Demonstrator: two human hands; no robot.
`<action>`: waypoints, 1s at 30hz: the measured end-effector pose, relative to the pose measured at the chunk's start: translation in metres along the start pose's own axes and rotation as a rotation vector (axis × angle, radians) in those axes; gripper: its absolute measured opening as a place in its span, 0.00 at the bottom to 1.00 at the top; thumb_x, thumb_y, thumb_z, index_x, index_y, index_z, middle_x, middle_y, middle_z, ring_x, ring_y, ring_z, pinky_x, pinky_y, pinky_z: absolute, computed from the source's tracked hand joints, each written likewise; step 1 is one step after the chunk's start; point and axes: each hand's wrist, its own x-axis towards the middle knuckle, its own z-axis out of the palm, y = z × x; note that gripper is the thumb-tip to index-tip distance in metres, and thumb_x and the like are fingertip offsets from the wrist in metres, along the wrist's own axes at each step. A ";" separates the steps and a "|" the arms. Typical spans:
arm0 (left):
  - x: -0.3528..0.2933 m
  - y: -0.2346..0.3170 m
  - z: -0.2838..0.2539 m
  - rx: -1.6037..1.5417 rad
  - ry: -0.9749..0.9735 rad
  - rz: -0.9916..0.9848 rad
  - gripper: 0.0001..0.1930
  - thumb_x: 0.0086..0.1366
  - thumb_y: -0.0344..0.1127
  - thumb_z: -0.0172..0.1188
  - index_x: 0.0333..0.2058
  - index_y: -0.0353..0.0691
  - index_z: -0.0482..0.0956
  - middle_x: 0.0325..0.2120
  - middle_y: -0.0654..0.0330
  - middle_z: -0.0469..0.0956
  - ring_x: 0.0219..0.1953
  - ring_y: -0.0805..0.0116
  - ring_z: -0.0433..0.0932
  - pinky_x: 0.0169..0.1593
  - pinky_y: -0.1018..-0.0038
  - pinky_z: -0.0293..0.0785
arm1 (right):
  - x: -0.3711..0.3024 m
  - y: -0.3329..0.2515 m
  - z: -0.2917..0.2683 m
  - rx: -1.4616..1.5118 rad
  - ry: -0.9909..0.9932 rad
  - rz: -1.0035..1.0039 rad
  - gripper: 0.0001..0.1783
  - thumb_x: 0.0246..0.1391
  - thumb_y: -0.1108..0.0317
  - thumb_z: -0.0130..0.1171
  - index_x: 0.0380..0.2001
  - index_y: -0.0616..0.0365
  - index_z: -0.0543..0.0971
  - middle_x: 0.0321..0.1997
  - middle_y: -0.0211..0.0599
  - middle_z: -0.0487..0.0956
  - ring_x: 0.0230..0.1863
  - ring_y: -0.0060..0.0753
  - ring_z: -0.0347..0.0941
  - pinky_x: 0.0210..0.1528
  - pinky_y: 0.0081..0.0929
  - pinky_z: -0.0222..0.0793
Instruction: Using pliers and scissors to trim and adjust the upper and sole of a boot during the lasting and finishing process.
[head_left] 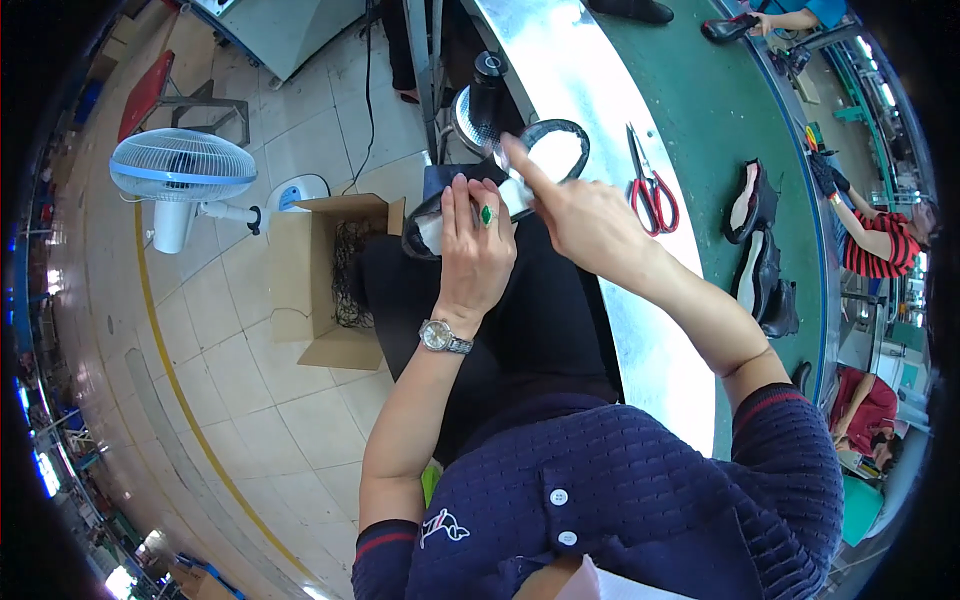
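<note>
A dark shoe point(558, 152) with a pale underside lies across my lap, one end reaching over the metal table edge. My left hand point(478, 245) lies on the shoe, fingers straight and close together, and holds it; the thumb is hidden. Over the shoe's middle is my right hand point(595, 225), its index finger stretched out and the other fingers curled. Something pale or shiny shows by its fingertips, too covered to name. Scissors point(655, 198) with red handles rest on the shiny metal table point(660, 330), to the right of my right hand.
A black cylinder point(489, 88) on a perforated metal piece stands just beyond the shoe. At left are an open cardboard box point(300, 285) with dark tangled material and a fan point(185, 170). Dark shoes point(755, 265) sit on the green belt point(690, 110); co-workers point(885, 240) are at far right.
</note>
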 end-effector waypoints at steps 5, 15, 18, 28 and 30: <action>-0.001 -0.005 0.000 -0.046 0.036 0.031 0.18 0.61 0.29 0.55 0.46 0.20 0.72 0.44 0.40 0.72 0.56 0.37 0.70 0.64 0.52 0.63 | 0.002 -0.005 -0.016 0.000 -0.064 -0.041 0.37 0.60 0.67 0.51 0.70 0.49 0.49 0.17 0.44 0.77 0.17 0.44 0.76 0.19 0.35 0.70; 0.007 -0.020 -0.051 -0.077 -0.223 -0.197 0.37 0.47 0.32 0.71 0.56 0.30 0.66 0.47 0.44 0.72 0.55 0.51 0.67 0.64 0.56 0.57 | 0.000 -0.021 -0.009 0.143 0.117 -0.036 0.36 0.61 0.67 0.52 0.70 0.48 0.51 0.16 0.46 0.76 0.18 0.46 0.75 0.21 0.39 0.68; 0.000 -0.021 -0.044 0.013 -0.167 -0.104 0.33 0.46 0.30 0.69 0.53 0.29 0.70 0.49 0.42 0.73 0.53 0.49 0.70 0.66 0.55 0.56 | 0.003 -0.021 0.000 0.088 -0.011 -0.036 0.37 0.61 0.68 0.52 0.70 0.48 0.50 0.15 0.45 0.75 0.16 0.47 0.75 0.19 0.39 0.68; -0.008 -0.029 -0.059 -0.491 -0.134 -0.375 0.44 0.44 0.27 0.73 0.60 0.30 0.60 0.54 0.43 0.71 0.57 0.44 0.67 0.62 0.59 0.63 | 0.001 -0.029 0.001 0.107 -0.086 -0.070 0.40 0.58 0.69 0.54 0.70 0.49 0.48 0.18 0.48 0.77 0.16 0.50 0.74 0.20 0.40 0.68; -0.018 -0.037 -0.057 -0.641 -0.152 -0.481 0.51 0.41 0.25 0.75 0.63 0.33 0.54 0.53 0.44 0.72 0.55 0.48 0.72 0.57 0.64 0.70 | -0.004 -0.037 0.005 0.200 0.008 -0.077 0.40 0.59 0.69 0.54 0.70 0.49 0.49 0.18 0.49 0.77 0.17 0.50 0.75 0.20 0.40 0.69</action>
